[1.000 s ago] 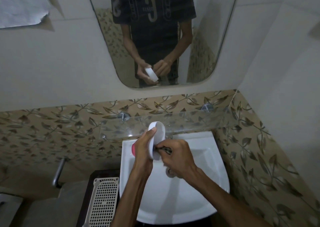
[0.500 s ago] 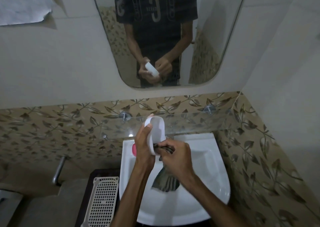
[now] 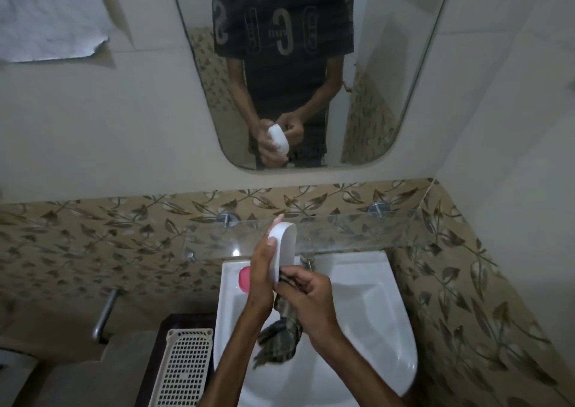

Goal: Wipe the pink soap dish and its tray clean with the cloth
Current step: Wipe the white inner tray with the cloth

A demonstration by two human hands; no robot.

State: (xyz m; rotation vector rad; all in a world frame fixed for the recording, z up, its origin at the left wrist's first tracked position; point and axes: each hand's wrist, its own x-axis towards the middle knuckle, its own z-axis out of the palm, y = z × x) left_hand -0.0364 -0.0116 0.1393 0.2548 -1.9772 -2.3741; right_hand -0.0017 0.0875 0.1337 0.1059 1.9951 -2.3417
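While the left hand point(image 3: 263, 277) grips the white tray point(image 3: 283, 249) upright over the washbasin point(image 3: 378, 294), the right hand point(image 3: 311, 294) pinches the striped cloth point(image 3: 280, 336) against it. The pink soap dish point(image 3: 244, 279) waits on the basin ledge, apparently unwiped; roughly midway.

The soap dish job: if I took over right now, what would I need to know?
Left hand holds the white tray upright over the sink.
Right hand grips the cloth, pressed against the tray's lower edge; the rest hangs into the sink.
The pink soap dish sits on the sink's back-left rim, untouched.
Done: cannot tell how clean the tray is.
Left: finish the tray, then wipe the dish.
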